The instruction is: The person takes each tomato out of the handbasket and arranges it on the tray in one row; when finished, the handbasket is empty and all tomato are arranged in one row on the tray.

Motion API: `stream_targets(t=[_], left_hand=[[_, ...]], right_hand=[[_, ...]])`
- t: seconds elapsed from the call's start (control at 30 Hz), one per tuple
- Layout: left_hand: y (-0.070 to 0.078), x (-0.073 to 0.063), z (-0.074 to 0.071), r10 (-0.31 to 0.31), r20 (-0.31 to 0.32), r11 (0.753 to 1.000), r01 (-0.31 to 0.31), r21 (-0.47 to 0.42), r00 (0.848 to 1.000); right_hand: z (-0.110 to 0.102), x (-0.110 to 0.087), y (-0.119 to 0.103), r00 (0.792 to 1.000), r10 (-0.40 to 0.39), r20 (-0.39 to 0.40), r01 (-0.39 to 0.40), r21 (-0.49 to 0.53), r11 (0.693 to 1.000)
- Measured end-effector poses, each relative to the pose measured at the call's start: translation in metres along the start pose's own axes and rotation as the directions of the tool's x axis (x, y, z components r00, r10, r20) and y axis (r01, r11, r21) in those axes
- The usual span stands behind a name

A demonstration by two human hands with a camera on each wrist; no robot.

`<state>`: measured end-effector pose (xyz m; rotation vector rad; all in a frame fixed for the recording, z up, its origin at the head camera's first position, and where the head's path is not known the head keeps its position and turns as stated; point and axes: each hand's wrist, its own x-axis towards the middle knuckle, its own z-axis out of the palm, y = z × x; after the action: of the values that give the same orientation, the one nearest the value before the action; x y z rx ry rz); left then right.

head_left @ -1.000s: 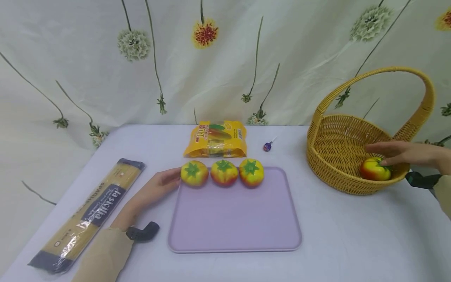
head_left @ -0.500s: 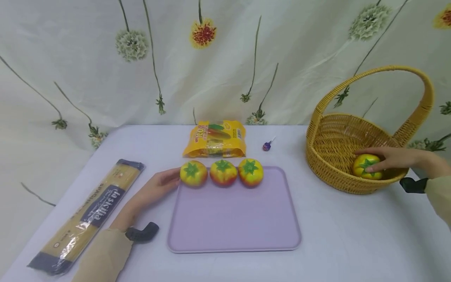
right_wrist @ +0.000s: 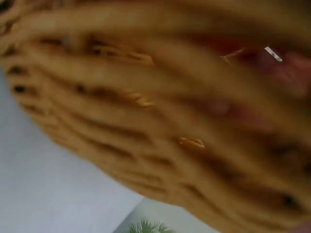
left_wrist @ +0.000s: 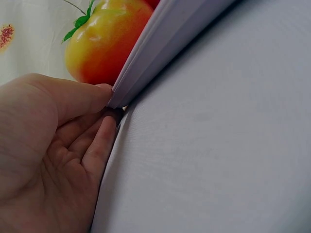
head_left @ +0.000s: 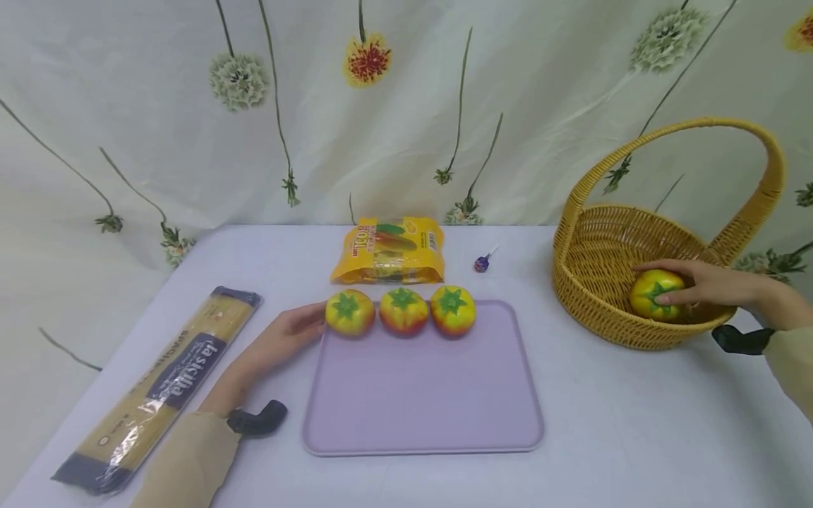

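Note:
In the head view, my right hand (head_left: 711, 286) reaches into the wicker basket (head_left: 591, 317) and grips a yellow-red tomato (head_left: 649, 295), fingers over its far side and thumb by its green leaves. Blurred basket weave (right_wrist: 121, 116) hides most of that hand in the right wrist view. My left hand (head_left: 288, 342) is at the far left corner of the lilac tray (head_left: 425, 395). Up close, the left thumb lies on the tray's rim (left_wrist: 141, 58) with fingers curled below it. Three similar tomatoes line the tray's far edge: left (head_left: 350, 313), middle (head_left: 404, 312) and right (head_left: 452, 311).
Behind the tray lies a yellow mango-print packet (head_left: 390, 250), with a purple-wrapped lollipop (head_left: 482, 263) to its right. A spaghetti pack (head_left: 161, 384) lies slanted at the left. The basket's tall handle (head_left: 711, 124) arches above my right hand. A flowered cloth (head_left: 521, 70) hangs behind.
My right hand has moved left and closed round the tomato in the basket, shifting and turning it slightly leftward. My left hand and the tray have stayed put.

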<state>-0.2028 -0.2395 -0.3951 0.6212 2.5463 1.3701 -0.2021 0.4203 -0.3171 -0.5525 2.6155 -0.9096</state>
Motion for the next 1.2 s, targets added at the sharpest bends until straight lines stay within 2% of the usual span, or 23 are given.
stream_targets(t=[0.13,0.3,0.4,0.47,0.6,0.7,0.77,0.9,1.03,1.2], left_hand=[[-0.001,-0.001,0.0,-0.004,0.003,1.0,0.004,-0.009,1.0],[0.001,-0.001,-0.001,0.008,-0.002,1.0,-0.008,-0.004,1.0],[0.002,-0.002,-0.001,-0.002,-0.002,1.0,0.002,-0.007,1.0],[0.002,-0.002,-0.001,-0.005,0.002,1.0,0.005,-0.014,1.0],[0.001,-0.002,-0.001,-0.013,0.004,1.0,0.013,-0.021,1.0],[0.0,-0.001,0.0,-0.014,0.005,1.0,0.014,-0.019,1.0],[0.0,-0.001,0.0,-0.01,0.004,1.0,0.01,-0.014,1.0],[0.0,0.0,0.0,0.001,0.001,1.0,-0.001,-0.006,1.0],[0.0,-0.001,0.0,-0.004,0.001,1.0,0.004,-0.005,1.0],[-0.001,-0.001,0.0,-0.018,0.007,1.0,0.018,-0.022,1.0]], right_hand=[[0.002,-0.005,-0.006,0.992,0.025,-0.12,-0.021,0.031,0.999],[0.001,-0.008,-0.027,0.963,0.124,-0.239,-0.105,0.091,0.99],[0.004,-0.01,-0.044,0.947,0.122,-0.297,-0.081,0.148,0.986],[0.01,-0.009,-0.058,0.948,0.076,-0.31,-0.018,0.185,0.983],[0.025,-0.003,-0.09,0.961,-0.066,-0.269,0.14,0.267,0.953],[0.04,0.004,-0.112,0.968,-0.131,-0.214,0.198,0.331,0.923],[0.051,0.011,-0.124,0.974,-0.138,-0.178,0.195,0.364,0.911],[0.078,0.033,-0.138,0.984,-0.092,-0.15,0.148,0.424,0.894],[0.103,0.059,-0.137,0.989,-0.052,-0.136,0.11,0.463,0.88],[0.121,0.084,-0.128,0.993,-0.035,-0.11,0.08,0.44,0.895]])
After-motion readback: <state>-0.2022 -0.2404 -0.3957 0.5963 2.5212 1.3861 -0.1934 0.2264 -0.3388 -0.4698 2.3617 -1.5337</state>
